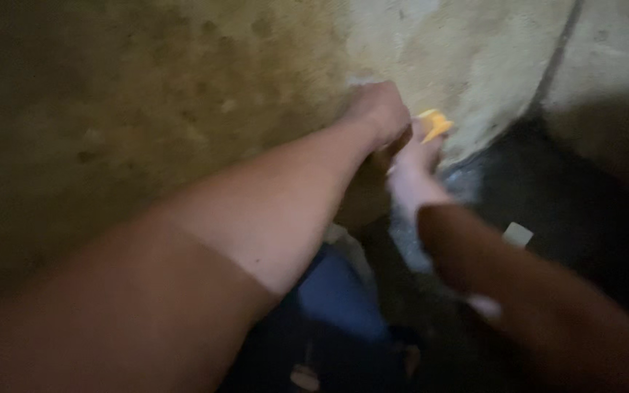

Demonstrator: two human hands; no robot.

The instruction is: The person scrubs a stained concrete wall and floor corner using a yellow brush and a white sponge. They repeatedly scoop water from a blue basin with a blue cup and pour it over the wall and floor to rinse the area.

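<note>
Head view: both bare forearms reach forward toward a rough, stained plaster wall [183, 80], which serves as the landmark here. The left hand [381, 110] rests against the wall with its fingers curled inward into a loose fist; what it encloses, if anything, cannot be told. The right hand [415, 169], blurred, lies just below and beside the left hand, its fingers closed around a small yellow-orange object [434, 124] whose tip projects above the hand and sits just off the wall surface. The kind of object cannot be told from the blur. Right of the wall, a dark seam [556, 54] runs down to a shadowed dark floor [569, 189], where a small pale rectangular piece [517, 234] lies. Below the arms, blue trouser fabric [336, 295] shows.
</note>
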